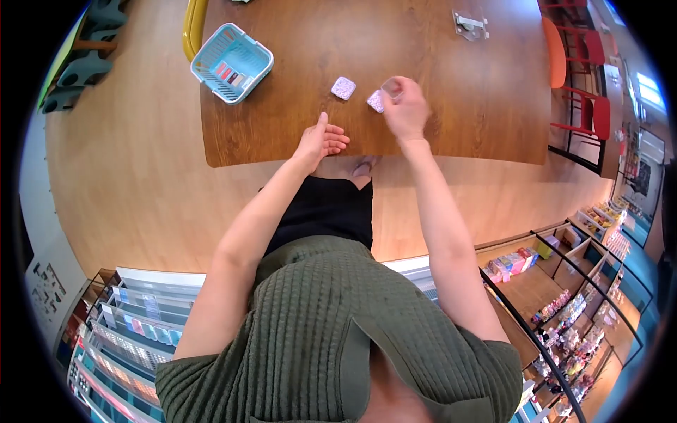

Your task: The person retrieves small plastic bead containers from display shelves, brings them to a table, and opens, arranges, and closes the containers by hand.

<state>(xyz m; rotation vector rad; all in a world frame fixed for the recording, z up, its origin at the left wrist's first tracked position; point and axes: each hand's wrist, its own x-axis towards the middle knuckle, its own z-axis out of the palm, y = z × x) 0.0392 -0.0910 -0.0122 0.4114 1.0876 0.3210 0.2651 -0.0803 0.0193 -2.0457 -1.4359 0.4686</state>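
My right hand (pixel 407 109) is closed, its thumb and fingers pinching a small clear plastic piece (pixel 392 88); the hand is slightly blurred. Just beside the fingertips a square, pink-and-white speckled piece with rounded corners (pixel 374 101) lies on the table, partly covered by the hand. A second speckled square (pixel 343 88) of the same look lies flat to its left. Near the table's front edge my left hand (pixel 321 143) is open, thumb up and fingers stretched to the right, holding nothing.
On the wooden table (pixel 296 42), a light-blue basket (pixel 250 69) with small packets inside stands at the left edge. A clear item with a metal part (pixel 470 25) lies far right. A yellow chair (pixel 193 32), an orange chair (pixel 554 53) and red chairs (pixel 598 118) stand around. Shelves are behind me.
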